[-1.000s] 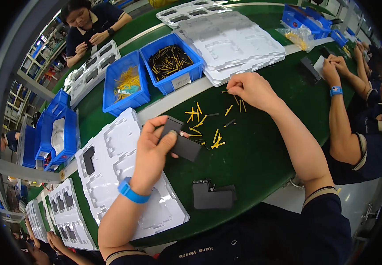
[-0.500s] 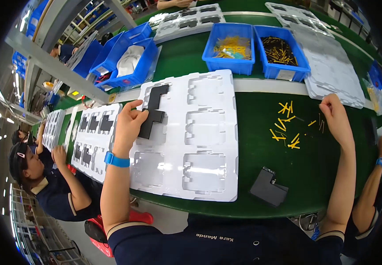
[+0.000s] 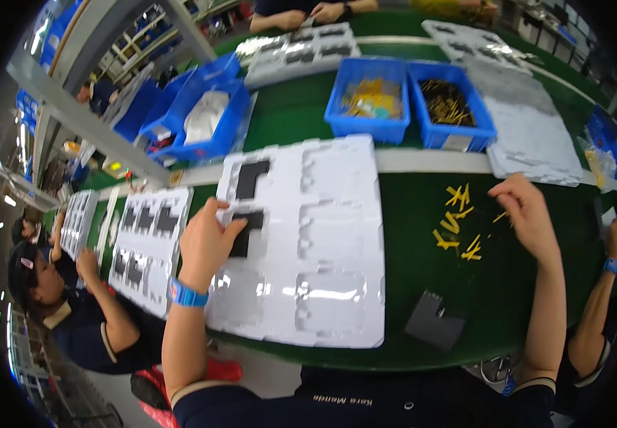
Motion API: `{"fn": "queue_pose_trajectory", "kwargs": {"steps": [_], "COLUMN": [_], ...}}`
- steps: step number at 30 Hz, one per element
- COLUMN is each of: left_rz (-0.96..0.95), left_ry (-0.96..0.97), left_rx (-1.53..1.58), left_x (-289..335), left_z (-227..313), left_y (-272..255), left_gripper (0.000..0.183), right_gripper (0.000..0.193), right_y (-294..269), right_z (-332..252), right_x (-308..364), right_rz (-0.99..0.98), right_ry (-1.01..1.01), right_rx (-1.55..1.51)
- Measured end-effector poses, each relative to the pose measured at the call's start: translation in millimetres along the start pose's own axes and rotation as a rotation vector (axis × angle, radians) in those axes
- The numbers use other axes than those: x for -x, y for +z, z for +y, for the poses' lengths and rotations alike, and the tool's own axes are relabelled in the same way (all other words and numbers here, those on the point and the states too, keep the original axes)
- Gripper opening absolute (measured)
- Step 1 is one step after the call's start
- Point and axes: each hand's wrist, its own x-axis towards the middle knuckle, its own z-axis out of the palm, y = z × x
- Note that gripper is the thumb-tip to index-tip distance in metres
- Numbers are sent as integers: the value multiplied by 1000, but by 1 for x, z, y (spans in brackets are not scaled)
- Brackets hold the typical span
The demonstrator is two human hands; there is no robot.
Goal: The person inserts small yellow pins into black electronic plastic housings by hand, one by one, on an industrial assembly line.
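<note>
A white moulded tray (image 3: 283,299) with shaped pockets lies before me. Two black L-shaped flat parts, an upper one (image 3: 251,180) and a lower one (image 3: 238,247), rest in its left column. My left hand (image 3: 203,246) is at the tray's left edge, fingers apart, its thumb over the lower part. To the right, my right hand (image 3: 529,217) hovers above the green table with curled fingers; whatever they pinch, if anything, cannot be made out. Several yellow strips (image 3: 452,222) lie left of it. A third black L-shaped part (image 3: 433,321) sits on the table near the front edge.
Blue bins of yellow strips (image 3: 369,128) and of dark-and-yellow strips (image 3: 445,103) stand behind. Stacked white trays (image 3: 537,139) lie at the far right. Another blue bin (image 3: 226,135) holds white material. Co-workers sit left (image 3: 73,299), right (image 3: 612,250) and across (image 3: 330,11).
The whole view has shifted slightly. Both black parts now lie flatter in their pockets, and my left hand has moved down beside the lower one. My right hand has come a little left.
</note>
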Motion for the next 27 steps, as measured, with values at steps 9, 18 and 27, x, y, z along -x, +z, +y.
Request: {"fn": "queue_pose_trajectory", "kwargs": {"steps": [9, 18, 27], "left_rz": [-159, -535, -647], "left_ry": [491, 643, 578], "left_rx": [476, 867, 979], "left_x": [2, 13, 10], "left_z": [131, 214, 211], "left_y": [13, 62, 66], "left_gripper": [15, 15, 10], "right_gripper": [18, 10, 10], "right_y": [24, 36, 35], "right_z": [-15, -33, -27], "right_x": [12, 17, 16], "right_rz": [-229, -236, -207], "right_ry": [-22, -28, -190], "right_rx": [-435, -424, -286]}}
